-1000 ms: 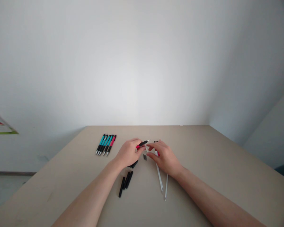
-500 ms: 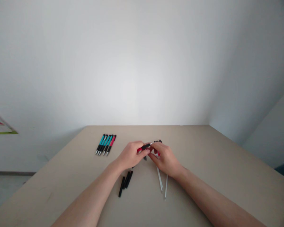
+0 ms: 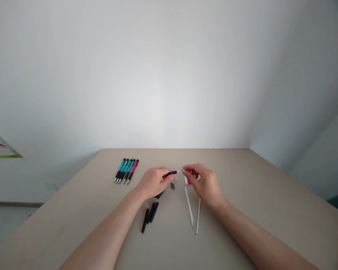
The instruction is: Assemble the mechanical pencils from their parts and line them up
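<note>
My left hand (image 3: 153, 182) is closed around a red pen barrel with a black grip (image 3: 171, 173). A thin pale point sticks out of the grip toward the right. Facing it, my right hand (image 3: 205, 183) pinches something small at its fingertips, too small to make out, a short gap from the pen's end. Red and white pen parts (image 3: 189, 180) lie partly hidden under my right hand. Small dark pieces (image 3: 172, 185) rest on the table between the hands. Nearer to me are thin white refills (image 3: 189, 206) and several black grip tubes (image 3: 150, 213).
At the left of the beige table (image 3: 81, 210) several teal pens and one red pen (image 3: 133, 171) lie side by side in a row. A pale wall (image 3: 169, 75) stands behind the table's far edge. A poster (image 3: 1, 146) hangs at the far left.
My right hand has moved slightly right, away from the pen's end, opening a gap that shows the thin point. The left hand keeps its hold on the pen.
</note>
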Demonstrator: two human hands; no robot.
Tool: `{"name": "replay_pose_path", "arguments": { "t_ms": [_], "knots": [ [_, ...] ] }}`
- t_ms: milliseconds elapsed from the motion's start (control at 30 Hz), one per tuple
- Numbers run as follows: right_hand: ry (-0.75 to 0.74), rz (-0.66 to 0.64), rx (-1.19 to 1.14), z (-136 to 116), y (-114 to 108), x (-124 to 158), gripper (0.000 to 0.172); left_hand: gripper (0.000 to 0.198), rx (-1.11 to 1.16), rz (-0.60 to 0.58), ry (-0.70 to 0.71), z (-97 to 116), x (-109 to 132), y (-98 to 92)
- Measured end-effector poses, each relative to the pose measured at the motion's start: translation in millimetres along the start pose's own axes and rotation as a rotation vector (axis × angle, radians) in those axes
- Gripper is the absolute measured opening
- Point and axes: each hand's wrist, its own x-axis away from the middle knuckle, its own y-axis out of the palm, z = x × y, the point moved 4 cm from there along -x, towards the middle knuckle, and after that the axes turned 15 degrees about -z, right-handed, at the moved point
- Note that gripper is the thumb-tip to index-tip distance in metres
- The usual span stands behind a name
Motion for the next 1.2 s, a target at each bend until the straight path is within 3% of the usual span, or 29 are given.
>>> {"name": "replay_pose_path", "arguments": {
  "t_ms": [167, 333, 600, 1067, 1200],
  "knots": [
    [-0.038, -0.051, -0.019, -4, 4, 0, 0.013, 0.037, -0.012, -0.018, 0.036, 3, -1, 2.2],
    [0.002, -0.013, -0.032, -1, 2, 1, 0.013, 0.038, -0.012, -0.013, 0.017, 1, -2, 3.9],
    [-0.082, -0.121, -0.042, -6, 8, 0, 0.008, 0.036, -0.045, -0.064, 0.043, 4, -2, 5.4],
    [-0.074, -0.189, -0.006, -7, 11, -1, 0.013, 0.040, -0.090, -0.079, 0.000, 6, 0, 3.5],
    [-0.071, -0.238, 0.011, -6, 13, -2, 0.019, 0.027, -0.051, -0.061, 0.037, 9, 1, 2.1]
  ]
}}
